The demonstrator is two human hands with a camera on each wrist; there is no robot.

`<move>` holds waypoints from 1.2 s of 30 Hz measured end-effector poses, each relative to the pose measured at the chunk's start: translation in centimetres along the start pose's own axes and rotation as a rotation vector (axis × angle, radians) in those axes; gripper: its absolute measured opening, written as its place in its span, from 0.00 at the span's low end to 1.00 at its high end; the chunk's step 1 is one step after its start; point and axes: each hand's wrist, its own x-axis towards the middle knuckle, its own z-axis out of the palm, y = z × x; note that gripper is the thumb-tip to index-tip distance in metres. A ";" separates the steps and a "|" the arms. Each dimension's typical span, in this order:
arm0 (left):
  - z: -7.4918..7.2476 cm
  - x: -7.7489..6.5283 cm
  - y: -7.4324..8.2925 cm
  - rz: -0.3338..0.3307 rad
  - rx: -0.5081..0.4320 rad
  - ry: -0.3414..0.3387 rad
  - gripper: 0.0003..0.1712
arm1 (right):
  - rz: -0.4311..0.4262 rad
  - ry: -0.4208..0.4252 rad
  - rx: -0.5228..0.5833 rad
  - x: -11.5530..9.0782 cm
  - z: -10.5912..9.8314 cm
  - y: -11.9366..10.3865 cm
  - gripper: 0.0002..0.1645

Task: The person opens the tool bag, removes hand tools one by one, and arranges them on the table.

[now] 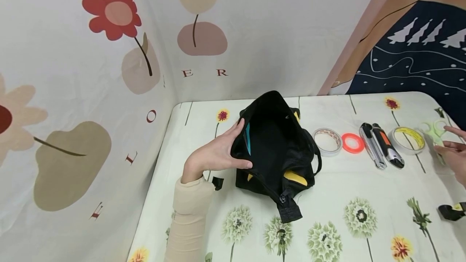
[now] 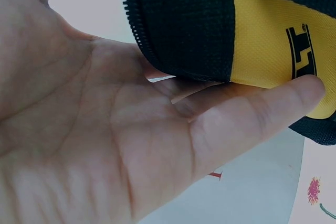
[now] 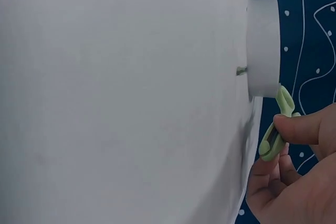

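Note:
In the head view a black bag (image 1: pixel 269 144) with yellow patches stands on the table, its mouth open and its inside dark. My left hand (image 1: pixel 218 148) holds the left rim, thumb at the near edge. The left wrist view shows the fingers of that hand (image 2: pixel 157 124) lying along the bag's yellow side (image 2: pixel 262 40), below a zipper edge. At the far right my right hand (image 1: pixel 455 155) pinches light green scissors (image 1: pixel 435 134). From the right wrist, thumb and fingers (image 3: pixel 296 129) are seen gripping the scissors (image 3: pixel 285 99) beside a white tape roll (image 3: pixel 263 45).
Right of the bag lie a tape roll (image 1: pixel 327 152), a red-orange tape ring (image 1: pixel 344 144), a grey utility knife (image 1: pixel 373 146), a black-and-orange utility knife (image 1: pixel 387 146) and a yellow-cored tape roll (image 1: pixel 409 148). Fabric walls stand behind and left of the flower-patterned table (image 1: pixel 204 233).

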 end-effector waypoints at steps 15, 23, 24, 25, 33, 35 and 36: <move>0.1 0.0 -0.1 0.004 -0.010 -0.004 0.71 | -0.004 -0.066 -0.203 1.3 -0.4 0.9 0.41; 0.2 0.0 -0.2 -0.004 -0.015 -0.001 0.71 | 0.012 -0.055 -0.273 0.4 -0.4 0.0 0.41; 0.2 0.0 -0.3 -0.005 -0.014 -0.002 0.70 | 0.016 -0.049 -0.271 0.4 -0.4 0.0 0.42; 0.2 0.1 -0.3 -0.006 -0.013 -0.002 0.70 | 0.020 -0.048 -0.269 0.4 -0.3 0.1 0.43; 0.1 0.1 -0.2 -0.008 -0.008 -0.004 0.71 | 0.043 -0.066 -0.263 0.4 -0.6 0.9 0.47; 0.1 0.1 -0.1 -0.007 -0.007 -0.003 0.71 | 0.045 -0.048 -0.273 0.4 -0.6 0.8 0.47; 0.0 0.1 -0.1 -0.007 -0.007 -0.004 0.71 | 0.049 -0.037 -0.275 0.4 -0.6 0.7 0.48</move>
